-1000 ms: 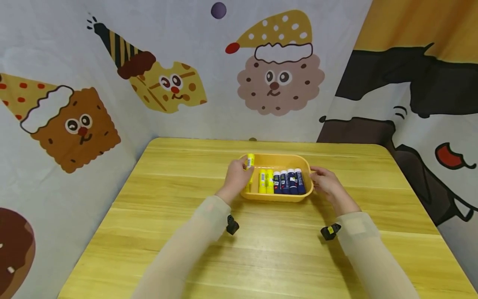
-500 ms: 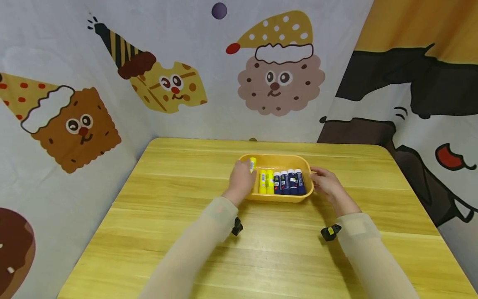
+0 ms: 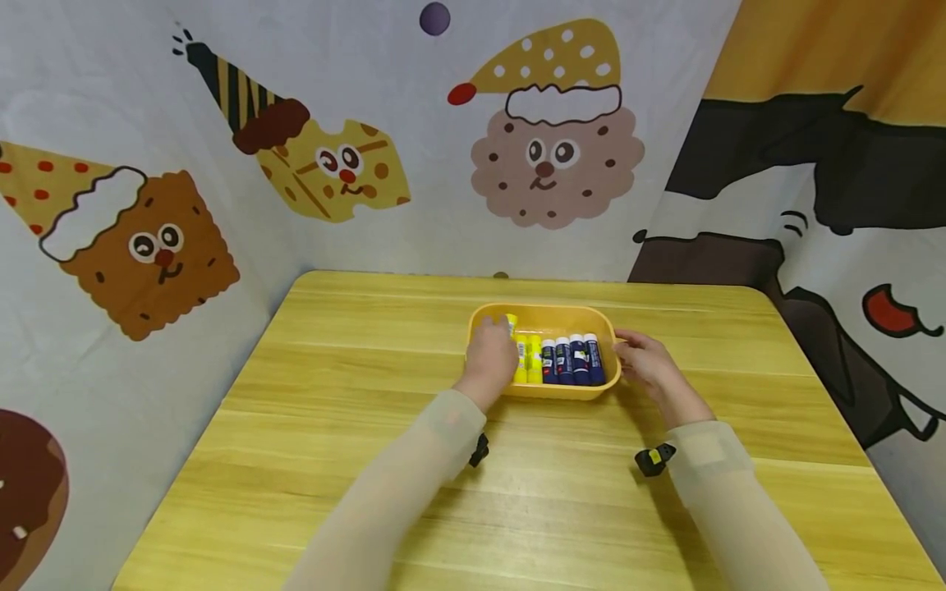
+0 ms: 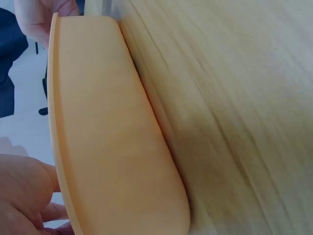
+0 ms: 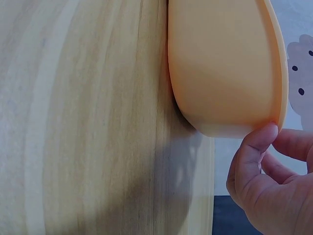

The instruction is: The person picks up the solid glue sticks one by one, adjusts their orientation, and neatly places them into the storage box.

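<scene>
A yellow-orange plastic basket (image 3: 562, 392) stands on the wooden table, with glue sticks lying side by side in it. Two yellow glue sticks (image 3: 534, 359) lie left of several dark blue glue sticks (image 3: 564, 361) with white caps. My left hand (image 3: 491, 358) reaches over the basket's left end and grips another yellow glue stick (image 3: 512, 321), whose top shows past the fingers; its lower part is hidden. At the right end, my right hand (image 3: 649, 363) pinches the basket's rim between thumb and fingers, as the right wrist view also shows.
The wooden table (image 3: 355, 361) ends at a back edge against a printed cloth (image 3: 443, 238) with cartoon biscuits. Both forearms come in from the front, and a small black camera (image 3: 654, 460) sits at the right sleeve.
My left hand has moved right and slightly down with the yellow glue stick, from the basket's left end towards the other yellow ones. My right hand keeps its place on the rim.
</scene>
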Motion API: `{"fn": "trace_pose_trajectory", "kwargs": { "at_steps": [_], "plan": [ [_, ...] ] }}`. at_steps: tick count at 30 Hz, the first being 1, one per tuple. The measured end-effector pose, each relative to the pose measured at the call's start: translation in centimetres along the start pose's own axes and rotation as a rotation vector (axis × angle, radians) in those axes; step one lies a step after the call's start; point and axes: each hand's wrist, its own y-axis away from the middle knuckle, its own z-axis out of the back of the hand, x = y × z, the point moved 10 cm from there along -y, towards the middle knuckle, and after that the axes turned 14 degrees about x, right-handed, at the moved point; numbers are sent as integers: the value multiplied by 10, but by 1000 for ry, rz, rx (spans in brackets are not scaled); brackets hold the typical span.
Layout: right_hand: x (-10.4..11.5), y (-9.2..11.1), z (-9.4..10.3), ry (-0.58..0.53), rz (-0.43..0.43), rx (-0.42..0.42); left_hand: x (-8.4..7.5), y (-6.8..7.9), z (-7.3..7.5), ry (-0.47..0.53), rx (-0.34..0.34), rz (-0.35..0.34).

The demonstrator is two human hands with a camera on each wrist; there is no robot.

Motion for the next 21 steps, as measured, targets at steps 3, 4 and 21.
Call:
{"fn": "trace_pose_trajectory", "kwargs": {
  "at_steps": [3, 4, 21],
  "plan": [
    [0, 1, 0, 2, 4, 0, -4, 1, 1, -39, 2, 5],
    [0, 1, 0, 4, 5, 0, -4, 1, 1, -42, 7, 10],
    [0, -1, 1, 10, 10, 2, 2, -5, -13, 0, 64, 100]
  ]
}}
